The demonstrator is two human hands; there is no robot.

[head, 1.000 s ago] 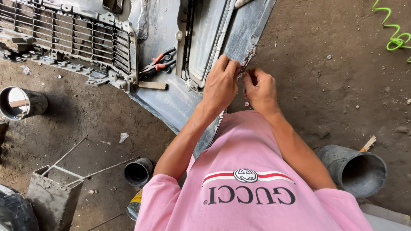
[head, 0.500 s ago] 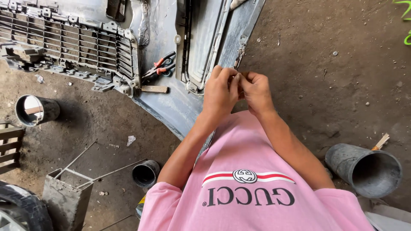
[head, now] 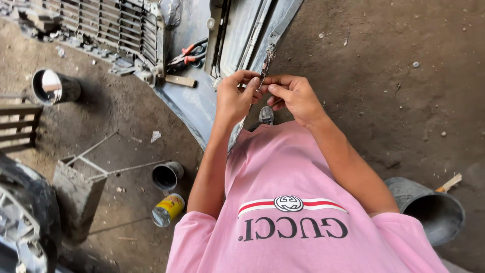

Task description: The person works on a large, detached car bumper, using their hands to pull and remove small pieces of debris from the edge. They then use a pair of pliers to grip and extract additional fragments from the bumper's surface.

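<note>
My left hand [head: 233, 98] and my right hand [head: 297, 95] meet fingertip to fingertip over the right edge of a grey car bumper [head: 194, 103] that lies on the dirt floor. Both pinch a small thin metal piece [head: 261, 81] that hangs against the bumper's torn, ragged edge [head: 269, 53]. What kind of piece it is I cannot tell. Red-handled pliers [head: 189, 53] lie on the bumper to the left of my left hand. My pink shirt fills the bottom of the view.
A black grille [head: 108, 23] is joined to the bumper at top left. Around me stand a shiny metal can [head: 53, 86], a black can [head: 166, 175], a yellow can [head: 169, 208], a concrete block with wires [head: 76, 194], a tyre [head: 20, 222] and a grey bucket [head: 429, 210].
My hands have drawn back a little from the bumper edge toward my chest, still pressed together on the small piece. The view has shifted, so the cans sit further right.
</note>
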